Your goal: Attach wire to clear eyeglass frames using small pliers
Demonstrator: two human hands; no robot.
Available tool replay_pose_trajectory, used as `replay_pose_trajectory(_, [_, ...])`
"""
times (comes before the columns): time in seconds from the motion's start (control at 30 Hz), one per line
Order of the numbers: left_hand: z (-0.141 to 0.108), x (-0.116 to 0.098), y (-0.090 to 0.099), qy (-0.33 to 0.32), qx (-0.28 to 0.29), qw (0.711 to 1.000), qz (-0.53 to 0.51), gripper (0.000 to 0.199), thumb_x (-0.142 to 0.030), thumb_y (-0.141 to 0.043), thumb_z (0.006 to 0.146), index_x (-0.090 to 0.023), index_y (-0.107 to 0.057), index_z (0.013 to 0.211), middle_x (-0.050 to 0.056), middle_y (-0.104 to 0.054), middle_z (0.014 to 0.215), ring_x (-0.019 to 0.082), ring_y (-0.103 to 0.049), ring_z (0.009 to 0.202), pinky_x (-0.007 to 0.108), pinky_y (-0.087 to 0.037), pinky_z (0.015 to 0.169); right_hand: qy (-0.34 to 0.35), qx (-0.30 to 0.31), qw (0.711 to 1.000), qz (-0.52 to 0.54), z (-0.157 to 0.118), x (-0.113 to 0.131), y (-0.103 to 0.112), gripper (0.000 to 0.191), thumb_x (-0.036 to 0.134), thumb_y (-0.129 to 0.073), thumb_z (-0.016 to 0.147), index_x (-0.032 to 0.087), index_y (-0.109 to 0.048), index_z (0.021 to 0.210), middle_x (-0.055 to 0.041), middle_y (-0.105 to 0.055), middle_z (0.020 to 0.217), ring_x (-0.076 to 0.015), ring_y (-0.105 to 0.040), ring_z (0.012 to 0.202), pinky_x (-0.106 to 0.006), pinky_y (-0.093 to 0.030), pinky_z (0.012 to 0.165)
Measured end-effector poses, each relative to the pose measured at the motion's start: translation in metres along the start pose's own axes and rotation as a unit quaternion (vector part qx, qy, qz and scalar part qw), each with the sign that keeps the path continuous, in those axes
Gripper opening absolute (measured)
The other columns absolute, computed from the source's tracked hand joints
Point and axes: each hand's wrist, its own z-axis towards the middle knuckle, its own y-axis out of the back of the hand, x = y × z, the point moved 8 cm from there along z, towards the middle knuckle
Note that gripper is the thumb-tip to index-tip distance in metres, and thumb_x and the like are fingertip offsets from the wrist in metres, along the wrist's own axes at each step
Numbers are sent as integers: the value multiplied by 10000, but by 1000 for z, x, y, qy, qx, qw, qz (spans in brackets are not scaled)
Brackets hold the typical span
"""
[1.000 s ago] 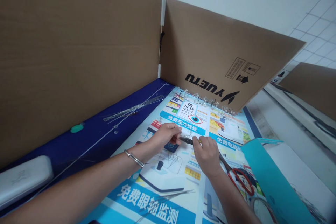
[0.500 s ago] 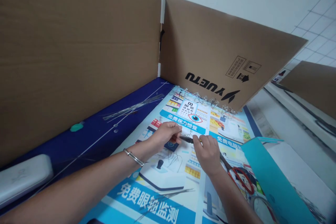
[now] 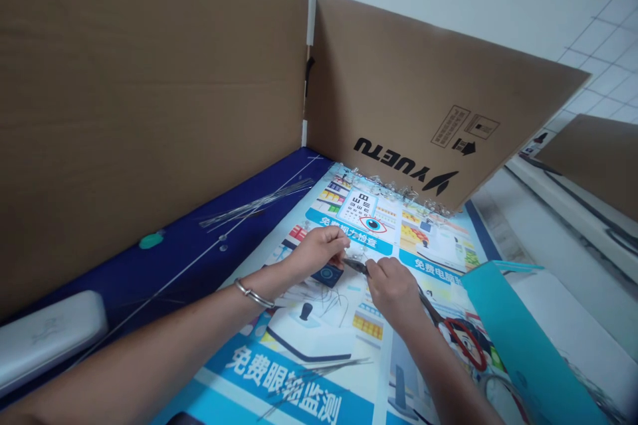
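Observation:
My right hand [image 3: 393, 289] is closed round a pair of pliers [image 3: 355, 266], whose dark jaws point left towards my other hand. My left hand [image 3: 323, 251], a metal bangle on its wrist, pinches something thin right at the jaw tips; it is too small to make out. Clear bits [image 3: 357, 252] show just beyond the jaws. Below the hands, thin curved wires [image 3: 335, 305] lie on the printed poster [image 3: 366, 345]. Scissors with red handles [image 3: 466, 344] lie beside my right forearm, partly covered by it.
Cardboard panels [image 3: 199, 80] stand at the left and the back [image 3: 389, 80]. Clear small pieces [image 3: 399, 190] line the back panel's foot. Straight wires [image 3: 256, 204] lie on the blue strip, near a white case [image 3: 50, 339]. A teal folder [image 3: 528, 339] is at the right.
The view has shifted very slightly. My left fingers have turned a little at the jaw tips, and the pliers tilt slightly more downward to the right.

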Motion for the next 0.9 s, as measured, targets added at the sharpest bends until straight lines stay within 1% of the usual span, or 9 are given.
replay_pose_trajectory(0.1, [-1,-5,-1,-18,15,999,27,196,-342,-520,762,-153,-525,710,-20,-550,631,96,-549,526,226,-462,548,-11,21,999,47,-1,-3,-3,188,202,-471,821,195,-565,984,-53,-535,797,-173,-471,807,-267,-358,690])
replay_pose_trajectory(0.23, [-2,-10,0,-46,20,996,74,211,-349,-499,779,-153,-536,708,-14,-542,642,98,-544,559,227,-469,576,-24,50,993,108,-1,-6,-5,191,217,-485,810,202,-556,986,-49,-555,827,-161,-497,817,-236,-375,684])
replay_pose_trajectory(0.4, [-4,-18,0,-80,15,987,137,221,-337,-480,789,-153,-553,693,-3,-553,649,99,-537,574,204,-447,571,-51,84,981,165,-1,-9,-8,155,250,-484,812,217,-567,938,-36,-570,820,-146,-530,777,-221,-387,656])
replay_pose_trajectory(0.63, [-8,-25,-3,-105,23,979,171,220,-319,-461,797,-160,-560,682,-3,-555,652,102,-539,594,197,-436,586,-72,120,958,251,1,-10,-10,141,261,-478,807,226,-596,877,-16,-593,796,-136,-550,718,-223,-387,620])
replay_pose_trajectory(0.77, [-10,-27,-5,-117,28,975,188,230,-324,-447,805,-165,-563,688,0,-571,654,110,-547,607,205,-436,603,-84,135,935,318,2,-11,-9,133,262,-485,795,211,-608,794,-10,-601,760,-137,-537,690,-221,-373,592])
replay_pose_trajectory(0.9, [-13,-30,-9,-133,40,967,216,228,-320,-437,815,-166,-569,710,4,-585,660,116,-557,621,207,-432,607,-106,187,891,399,-1,-12,-15,162,293,-493,790,195,-612,741,12,-586,685,-123,-511,628,-208,-349,541])
